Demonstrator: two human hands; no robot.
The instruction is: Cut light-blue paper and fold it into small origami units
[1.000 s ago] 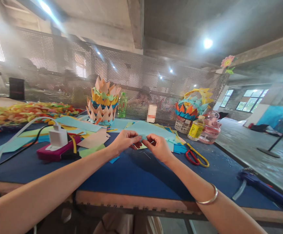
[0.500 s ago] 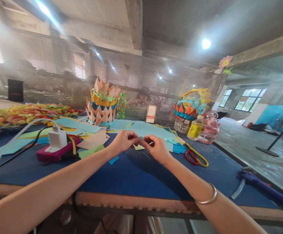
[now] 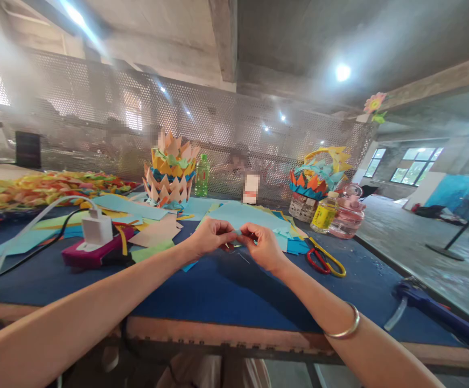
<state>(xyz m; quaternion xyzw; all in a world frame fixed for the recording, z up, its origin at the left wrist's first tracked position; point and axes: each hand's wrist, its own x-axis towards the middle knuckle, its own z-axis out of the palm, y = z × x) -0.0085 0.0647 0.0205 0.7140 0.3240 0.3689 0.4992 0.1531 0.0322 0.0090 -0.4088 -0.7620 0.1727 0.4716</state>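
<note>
Above the blue table, my left hand [image 3: 215,237] and my right hand [image 3: 260,245] meet with fingertips pinched on a small piece of light blue paper [image 3: 237,233]. Most of that piece is hidden behind the fingers, so its folds cannot be made out. Just beyond lie larger light blue paper sheets [image 3: 238,213]. Scissors [image 3: 325,258] with red and yellow handles rest to the right of my right hand. A peach sheet of paper [image 3: 153,233] lies to the left of my left hand.
A purple power strip [image 3: 92,257] with a white charger [image 3: 97,229] sits left. Behind stand two folded-paper baskets [image 3: 169,186] [image 3: 305,205], a green bottle [image 3: 202,178], a yellow bottle [image 3: 323,214] and a pink jug [image 3: 346,215]. A blue glue gun [image 3: 432,307] lies at the right edge.
Both hands have shifted slightly to the right and the fingertips have drawn closer together, covering more of the light blue paper. The things on the table stay put.
</note>
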